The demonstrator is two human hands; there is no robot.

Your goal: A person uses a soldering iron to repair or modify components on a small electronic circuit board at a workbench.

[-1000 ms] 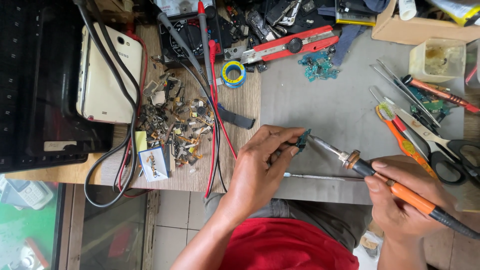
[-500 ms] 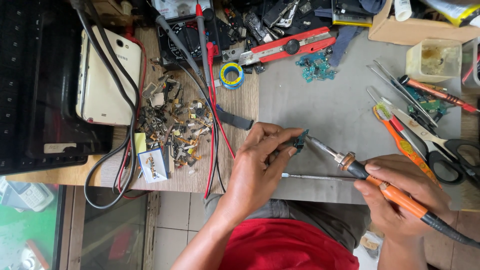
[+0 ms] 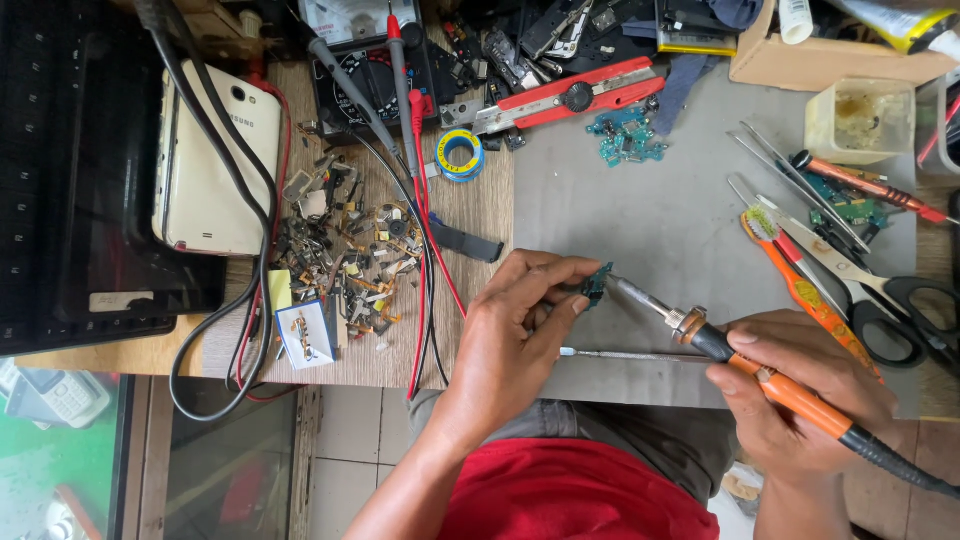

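A person's left hand [image 3: 510, 335] pinches a small green circuit board [image 3: 597, 283] between thumb and fingertips, just above the near edge of the grey mat [image 3: 660, 200], while the right hand [image 3: 800, 390] wraps closed around the orange grip of a soldering iron [image 3: 700, 330], its tip touching the board. The board looks light, thin, stiff and easily damaged, best held by its bare edges, as it is here, clear of the hot tip. The left wrist bends inward from the near side of the mat; the right forearm comes in from the mat's near right corner, the iron slanting up and left. A thin metal rod [image 3: 630, 354] lies on the mat just below the board. Left of the mat, loose small parts [image 3: 350, 260] litter a wooden bench [image 3: 490, 215]; scissors [image 3: 890, 305] rest at the mat's right edge.
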